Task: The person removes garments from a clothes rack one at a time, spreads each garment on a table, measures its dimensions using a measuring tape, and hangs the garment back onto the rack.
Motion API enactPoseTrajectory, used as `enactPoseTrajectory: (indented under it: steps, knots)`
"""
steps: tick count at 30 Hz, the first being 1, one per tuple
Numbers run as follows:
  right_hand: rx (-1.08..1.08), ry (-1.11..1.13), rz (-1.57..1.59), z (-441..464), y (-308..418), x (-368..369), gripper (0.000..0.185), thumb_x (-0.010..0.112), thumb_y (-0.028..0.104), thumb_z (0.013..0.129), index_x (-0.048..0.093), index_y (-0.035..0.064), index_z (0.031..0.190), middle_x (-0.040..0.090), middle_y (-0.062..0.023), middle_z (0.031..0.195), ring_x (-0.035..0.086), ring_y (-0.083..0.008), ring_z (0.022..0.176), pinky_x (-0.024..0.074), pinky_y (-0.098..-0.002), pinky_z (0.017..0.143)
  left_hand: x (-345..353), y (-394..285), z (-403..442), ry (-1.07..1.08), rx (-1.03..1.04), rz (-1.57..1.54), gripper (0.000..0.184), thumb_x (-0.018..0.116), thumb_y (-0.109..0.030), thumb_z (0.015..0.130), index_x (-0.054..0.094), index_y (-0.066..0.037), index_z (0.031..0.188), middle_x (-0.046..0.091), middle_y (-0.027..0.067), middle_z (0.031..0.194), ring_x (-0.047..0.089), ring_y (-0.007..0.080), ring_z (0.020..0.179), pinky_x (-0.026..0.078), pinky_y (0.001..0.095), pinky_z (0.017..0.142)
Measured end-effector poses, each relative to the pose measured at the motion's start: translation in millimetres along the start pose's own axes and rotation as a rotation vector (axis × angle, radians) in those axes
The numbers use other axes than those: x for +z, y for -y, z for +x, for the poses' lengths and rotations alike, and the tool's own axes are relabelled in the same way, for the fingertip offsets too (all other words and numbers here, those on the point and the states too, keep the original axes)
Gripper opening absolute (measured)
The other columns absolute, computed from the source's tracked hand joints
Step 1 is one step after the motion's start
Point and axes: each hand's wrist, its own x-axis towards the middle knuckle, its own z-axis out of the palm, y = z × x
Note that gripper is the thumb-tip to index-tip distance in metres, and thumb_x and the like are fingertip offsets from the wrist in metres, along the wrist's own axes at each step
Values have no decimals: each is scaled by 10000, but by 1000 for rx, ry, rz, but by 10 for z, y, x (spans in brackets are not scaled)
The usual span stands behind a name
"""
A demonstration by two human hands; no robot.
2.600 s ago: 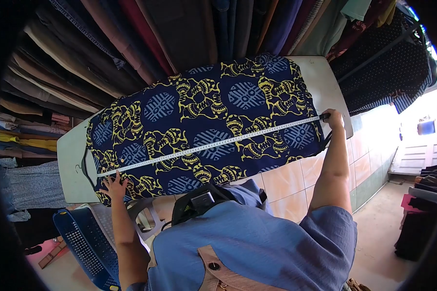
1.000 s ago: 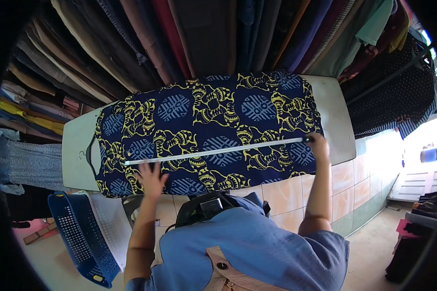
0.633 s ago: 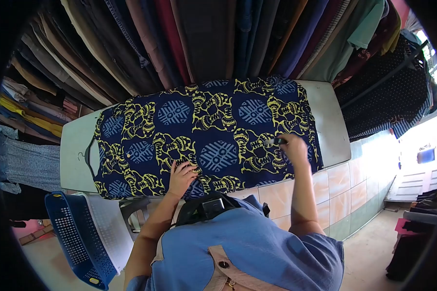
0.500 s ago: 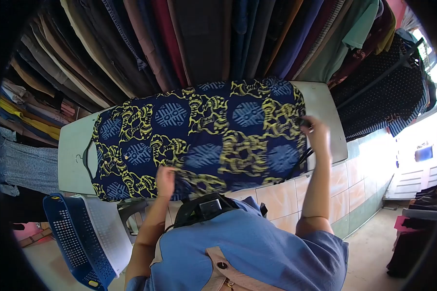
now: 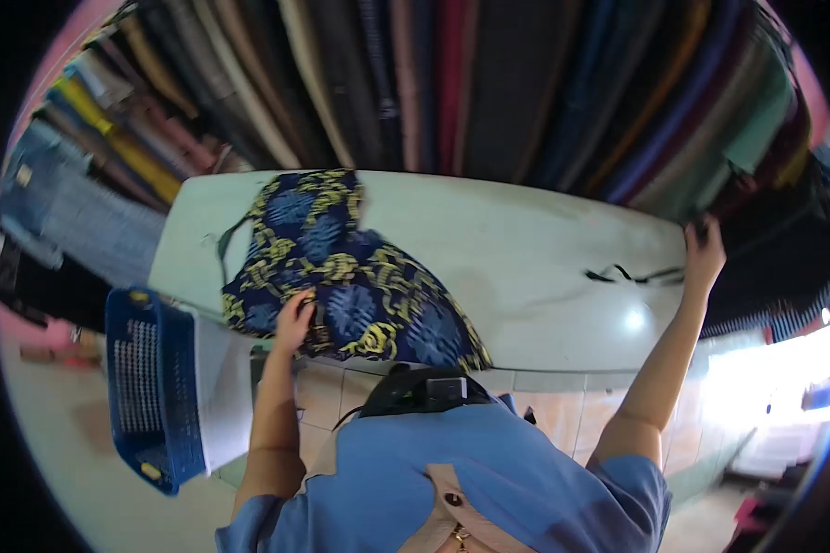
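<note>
A navy garment with yellow and light-blue motifs (image 5: 341, 276) lies bunched over the left part of a pale board (image 5: 526, 240). Its lower end spreads toward the board's near edge. My left hand (image 5: 293, 323) is closed on the cloth near its front left side. A dark hanger (image 5: 229, 241) shows at the garment's left end. My right hand (image 5: 704, 253) is at the board's far right end, fingers curled round something dark that I cannot make out. Left of that hand, a thin black cord (image 5: 632, 275) lies on the board.
Many garments hang in a dense row (image 5: 507, 92) behind the board. A blue perforated basket (image 5: 138, 369) stands at the left, below hanging denim (image 5: 111, 221). More dark clothes (image 5: 765, 249) hang at the right. Tiled wall (image 5: 553, 396) shows below the board's near edge.
The garment, spread across most of the board before, is now bunched at the left with its right part drawn nearer me. My right hand has moved away to the right; the view has shifted.
</note>
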Motion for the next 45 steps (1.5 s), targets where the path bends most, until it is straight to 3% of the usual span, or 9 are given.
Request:
enactPoseTrajectory:
  steps: [6,9,13,24,26,29,33,39,45]
  knots:
    - [237,317,-162,-1620,-469,1408,235,585,96,815,593,78,1048,638,-165,939,602,-355,896,475,-430,775,-359,596,272,-440,-60,117,265,539,-141,870,588,-28,1104,605,165,1073,566,330,996,431,378,882]
    - [277,529,-326,-2219,-371,1573,481,522,-22,754,522,119,1214,478,-142,1265,457,-365,1152,398,-438,937,-716,1051,448,-570,-281,331,303,541,-99,840,561,14,1120,589,188,1099,541,343,1037,410,399,916]
    - [262,437,-485,-2578,83,1480,630,553,-17,745,410,181,1325,289,-135,1426,240,-344,1329,267,-535,1023,-1037,1537,611,-513,-494,539,366,558,-144,847,525,8,1178,545,218,1152,520,379,1058,415,435,914]
    - [380,481,-268,-3421,583,844,481,649,12,721,546,168,1164,372,-139,1362,363,-362,1234,351,-487,988,-1096,1934,1190,-270,-721,585,211,543,-105,764,574,26,927,607,249,935,599,399,913,482,457,812]
    - [411,495,-283,-3578,604,679,455,651,20,720,560,161,1143,392,-145,1346,386,-370,1213,361,-471,986,-1057,1839,1123,-275,-671,534,189,521,-47,747,572,22,916,610,227,904,592,395,899,469,457,793]
    - [492,475,-201,-3822,565,372,396,645,23,735,582,136,1110,408,-163,1342,394,-370,1217,364,-437,994,-956,1516,990,-484,-60,399,166,454,65,708,521,21,854,563,198,863,529,422,846,421,454,754]
    - [586,371,-241,-4174,361,-211,358,638,28,749,594,113,1094,457,-177,1303,437,-377,1189,387,-428,973,-967,650,904,-368,371,347,138,462,51,695,475,25,830,489,198,822,496,424,840,412,453,741]
    - [638,104,-18,-4208,297,-1054,306,626,54,789,599,57,1094,529,-193,1225,510,-354,1133,412,-393,950,-432,-1304,1027,-50,955,30,182,452,67,666,476,20,841,453,205,775,462,428,746,402,425,657]
    - [292,-69,-34,-3558,675,-1850,535,694,172,755,504,45,1239,524,-149,1262,435,-344,1217,310,-420,1031,785,-3240,155,533,1090,-210,204,458,79,632,472,6,822,439,195,773,463,410,754,403,386,635]
